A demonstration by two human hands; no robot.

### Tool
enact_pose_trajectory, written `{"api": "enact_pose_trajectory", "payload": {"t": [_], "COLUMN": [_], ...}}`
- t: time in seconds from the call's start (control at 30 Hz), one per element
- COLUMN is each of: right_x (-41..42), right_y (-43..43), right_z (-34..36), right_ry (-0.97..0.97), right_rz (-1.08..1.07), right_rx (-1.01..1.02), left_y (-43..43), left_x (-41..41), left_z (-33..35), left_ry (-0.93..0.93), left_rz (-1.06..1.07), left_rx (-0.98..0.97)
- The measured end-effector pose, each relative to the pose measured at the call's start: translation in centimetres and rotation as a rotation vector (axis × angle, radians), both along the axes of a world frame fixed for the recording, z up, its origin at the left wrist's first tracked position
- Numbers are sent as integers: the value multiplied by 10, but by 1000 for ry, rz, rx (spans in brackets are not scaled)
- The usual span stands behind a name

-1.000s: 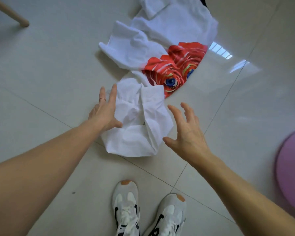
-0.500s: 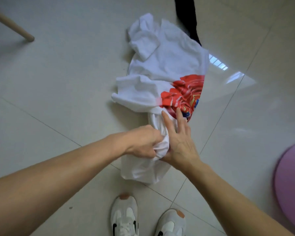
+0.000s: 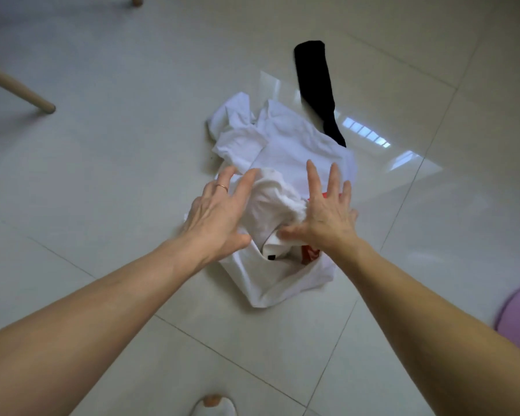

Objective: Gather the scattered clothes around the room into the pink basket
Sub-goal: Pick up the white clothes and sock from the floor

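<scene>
A crumpled white T-shirt (image 3: 285, 151) with a red print lies bunched on the tiled floor in the middle of the head view. My left hand (image 3: 219, 214) rests on the left side of the bunched cloth with its fingers spread. My right hand (image 3: 324, 211) presses on the right side, fingers splayed and thumb against a fold. Only slivers of the red print show under my right hand. A long black garment (image 3: 315, 85) lies just beyond the shirt, its near end tucked behind it. A blurred edge of the pink basket (image 3: 517, 319) shows at the right border.
A wooden furniture leg (image 3: 21, 91) slants onto the floor at the far left, and another leg tip (image 3: 136, 0) shows at the top. The toe of my white shoe (image 3: 213, 408) is at the bottom edge. Glossy tiles surround the clothes.
My left hand has gone from a closed grip on the shirt to spread fingers. The shirt is folded over itself, hiding most of the red print. The view has tilted up, showing the whole black garment.
</scene>
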State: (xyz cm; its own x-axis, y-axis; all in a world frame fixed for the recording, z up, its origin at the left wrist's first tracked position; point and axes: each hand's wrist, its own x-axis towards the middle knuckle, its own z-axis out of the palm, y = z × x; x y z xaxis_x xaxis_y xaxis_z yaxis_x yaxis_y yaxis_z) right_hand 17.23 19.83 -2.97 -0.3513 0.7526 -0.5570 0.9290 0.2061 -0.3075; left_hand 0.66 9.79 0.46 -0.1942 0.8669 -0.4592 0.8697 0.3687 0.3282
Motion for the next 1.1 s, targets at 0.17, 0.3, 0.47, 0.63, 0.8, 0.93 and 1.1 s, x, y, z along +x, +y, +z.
{"api": "enact_pose_trajectory", "payload": {"t": [0.17,0.3,0.47,0.63,0.8,0.93,1.1], "right_x": [9,25,47,42,14,23,42], "right_y": [-7,-58,-114,-85,-31,-39,-81], "right_z": [-48,-69,-47,-19,-48,-74,-78], "right_ry": [-153,-72,168,67,-18,-97,55], "right_rz": [5,243,505,343,160,208,454], "right_rx": [-186,74,292,228,-149,-22,243], "left_y": [-20,-38,-38,-17,-19,-34,-16], "left_x": [3,10,8,-3,0,18,18], "left_z": [-31,-51,-56,-62,-85,-79,-72], "left_ry": [125,177,259,89,-115,20,280], "left_rz": [-117,-149,-223,-137,-157,-219,-250], "left_rx": [-129,-148,-117,-346,-581,-348,-24]}}
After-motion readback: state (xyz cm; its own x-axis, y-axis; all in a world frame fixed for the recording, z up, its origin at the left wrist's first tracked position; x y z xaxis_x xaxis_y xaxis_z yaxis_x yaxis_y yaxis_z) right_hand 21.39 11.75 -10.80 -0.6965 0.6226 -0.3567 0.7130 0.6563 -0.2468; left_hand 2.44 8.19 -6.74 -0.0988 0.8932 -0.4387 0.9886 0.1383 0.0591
